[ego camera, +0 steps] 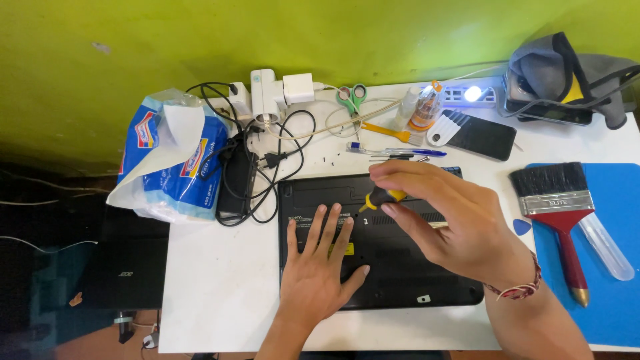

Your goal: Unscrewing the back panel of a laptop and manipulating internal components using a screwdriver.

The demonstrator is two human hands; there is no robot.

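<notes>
left hand (319,267) spread flat on the flipped black laptop (400,267), right hand (440,213) pinching a yellow-black screwdriver (380,197), best kept upright and pressed firmly so it doesn't slip

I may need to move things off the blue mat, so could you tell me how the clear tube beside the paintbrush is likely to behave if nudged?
The clear tube looks round and smooth, so it would probably roll on the flat blue mat. It seems hollow, likely light. The paintbrush lying against it might stop it rolling leftward.

Black laptop (393,267) lies underside-up on the table — a yellow-and-black screwdriver (379,198) angled over it.
</notes>
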